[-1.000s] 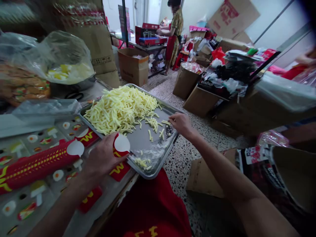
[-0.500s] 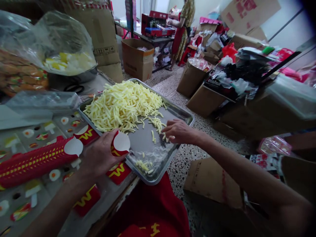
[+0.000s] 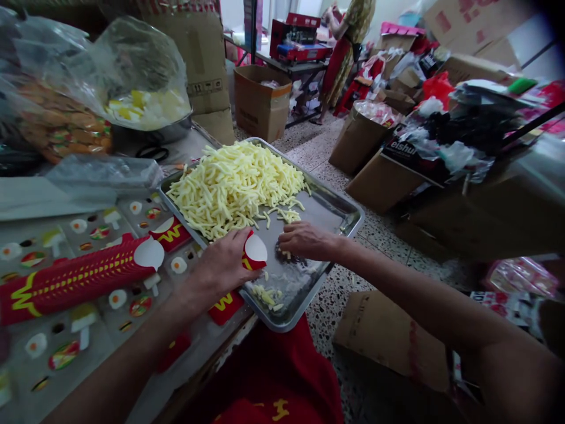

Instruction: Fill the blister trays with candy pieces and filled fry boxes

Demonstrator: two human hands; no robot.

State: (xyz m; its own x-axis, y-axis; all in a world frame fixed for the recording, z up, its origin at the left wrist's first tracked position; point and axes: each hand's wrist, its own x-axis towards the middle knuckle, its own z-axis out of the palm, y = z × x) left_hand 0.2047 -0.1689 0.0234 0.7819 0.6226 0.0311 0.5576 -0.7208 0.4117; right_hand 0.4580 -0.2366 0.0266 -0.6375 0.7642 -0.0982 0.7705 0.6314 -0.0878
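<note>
My left hand (image 3: 220,263) grips a small red fry carton (image 3: 255,252) with a white inner face, held over the near left edge of a metal tray (image 3: 324,191). My right hand (image 3: 305,240) is down in the tray, its fingers curled together around some pale yellow fries, a few of which show beneath them. A big heap of fries (image 3: 238,188) fills the tray's far left part. Short broken bits (image 3: 267,296) and whitish crumbs lie in the near corner. What my right fingers hold is partly hidden.
Left of the tray lies a long nested stack of red cartons (image 3: 83,277) on a patterned table cover, with loose cartons (image 3: 171,234) nearby. Plastic bags (image 3: 145,76) stand behind. Cardboard boxes (image 3: 388,335) crowd the floor at right. Another person (image 3: 348,47) stands at a far table.
My right hand has moved left across the tray, its fingers closing over the loose fries. The left hand still holds the carton, now further over the tray. The view has shifted slightly.
</note>
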